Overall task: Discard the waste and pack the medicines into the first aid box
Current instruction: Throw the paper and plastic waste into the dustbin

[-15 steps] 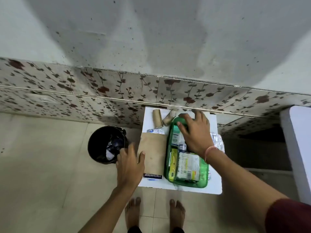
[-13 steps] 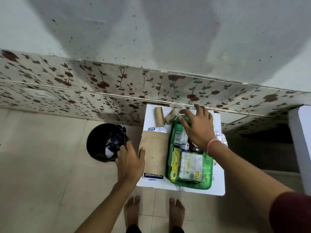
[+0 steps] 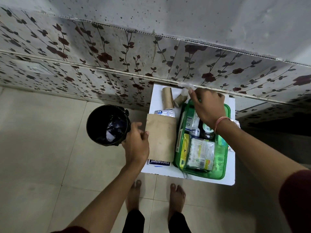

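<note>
A green first aid box (image 3: 225,158) sits on the right half of a small white table (image 3: 193,179). It holds a cotton swab pack (image 3: 202,153), a yellow pack (image 3: 184,149), a dark bottle (image 3: 207,131) and a white carton (image 3: 191,119). My right hand (image 3: 207,106) reaches over the box's far end and pinches a crumpled clear wrapper (image 3: 184,87) at the table's back edge. My left hand (image 3: 137,142) hovers at the table's left edge beside a brown paper bag (image 3: 160,137), fingers loose and empty.
A black bin (image 3: 107,125) with scraps inside stands on the floor left of the table. Two cardboard rolls (image 3: 167,98) (image 3: 180,99), a blister pack (image 3: 165,113) and a Hansaplast box (image 3: 159,163) lie on the table. A floral wall panel runs behind, and my bare feet stand below.
My right hand moved from inside the box to the table's back edge and closed on the clear wrapper. My left hand stayed beside the paper bag.
</note>
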